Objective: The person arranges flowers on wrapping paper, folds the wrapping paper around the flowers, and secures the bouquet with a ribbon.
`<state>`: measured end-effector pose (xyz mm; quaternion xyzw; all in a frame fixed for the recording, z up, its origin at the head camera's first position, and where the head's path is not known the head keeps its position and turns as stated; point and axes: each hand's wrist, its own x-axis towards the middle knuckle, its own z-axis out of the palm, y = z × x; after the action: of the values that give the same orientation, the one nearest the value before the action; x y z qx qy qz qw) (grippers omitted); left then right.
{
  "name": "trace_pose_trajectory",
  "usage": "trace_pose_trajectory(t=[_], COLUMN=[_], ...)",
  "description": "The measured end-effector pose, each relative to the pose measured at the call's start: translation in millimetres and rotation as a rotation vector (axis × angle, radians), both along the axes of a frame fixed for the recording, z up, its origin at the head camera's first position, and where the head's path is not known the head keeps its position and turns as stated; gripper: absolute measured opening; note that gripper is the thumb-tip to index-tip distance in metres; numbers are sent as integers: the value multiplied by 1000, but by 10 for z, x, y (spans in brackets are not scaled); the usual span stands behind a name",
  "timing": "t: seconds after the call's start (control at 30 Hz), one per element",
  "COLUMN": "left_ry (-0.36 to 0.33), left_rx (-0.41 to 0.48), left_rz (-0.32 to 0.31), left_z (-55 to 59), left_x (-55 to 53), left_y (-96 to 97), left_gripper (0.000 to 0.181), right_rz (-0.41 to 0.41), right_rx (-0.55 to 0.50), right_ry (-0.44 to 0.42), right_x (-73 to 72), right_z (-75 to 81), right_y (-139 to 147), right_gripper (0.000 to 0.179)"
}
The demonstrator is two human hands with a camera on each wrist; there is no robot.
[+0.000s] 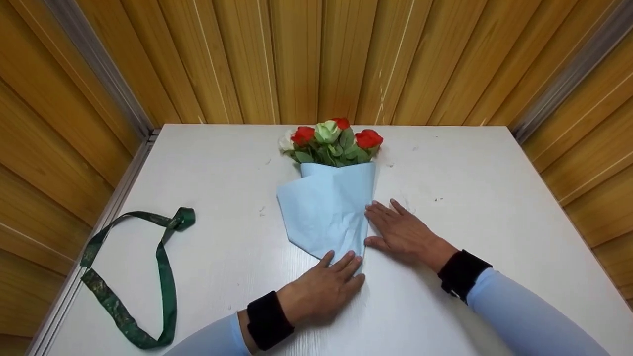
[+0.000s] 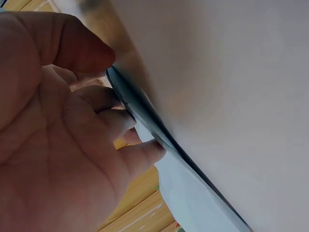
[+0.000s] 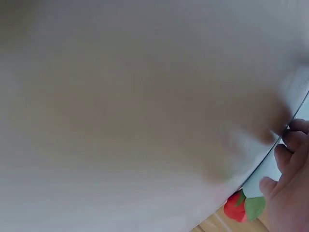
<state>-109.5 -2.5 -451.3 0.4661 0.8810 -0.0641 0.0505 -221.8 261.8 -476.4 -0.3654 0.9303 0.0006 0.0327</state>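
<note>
A bouquet of red, pale green and white roses [image 1: 327, 132] lies on the table, its blooms toward the far edge. Light blue wrapping paper [image 1: 321, 202] is folded around its lower part, with a loose corner flaring left. My left hand [image 1: 324, 289] rests on the narrow bottom end of the paper, fingers spread. In the left wrist view, its fingertips [image 2: 157, 151] touch the paper's edge. My right hand [image 1: 403, 232] lies flat with its fingertips against the paper's right edge. The stems are hidden inside the wrapping.
At the left of the white table [image 1: 470, 188], a dark green patterned ribbon [image 1: 168, 287] lies in a loose loop. Wood-patterned panels [image 1: 296, 59] stand behind the table and along both sides. Metal posts [image 1: 106, 64] mark the corners.
</note>
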Motion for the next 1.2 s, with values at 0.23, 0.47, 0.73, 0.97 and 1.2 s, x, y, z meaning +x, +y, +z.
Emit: trace_pose_trajectory(t=[0.23, 0.47, 0.73, 0.97, 1.2], left_ry=[4, -42, -76, -74, -76], left_rx=[2, -4, 12, 19, 9], left_rz=[-19, -16, -16, -17, -27], left_z=[-6, 31, 50, 70, 74], left_x=[-26, -56, -62, -66, -55], left_y=[1, 0, -3, -4, 15], left_gripper=[50, 56, 55, 56, 54], right_rz=[13, 8, -149, -200, -141], right_rx=[23, -14, -39, -36, -57], right_ry=[-46, -143, -180, -163, -203], right_x=[28, 8, -332, -456, -407], right_z=[11, 6, 17, 70, 48], right_y=[-45, -37, 2, -69, -118], right_gripper=[83, 86, 90, 92, 90])
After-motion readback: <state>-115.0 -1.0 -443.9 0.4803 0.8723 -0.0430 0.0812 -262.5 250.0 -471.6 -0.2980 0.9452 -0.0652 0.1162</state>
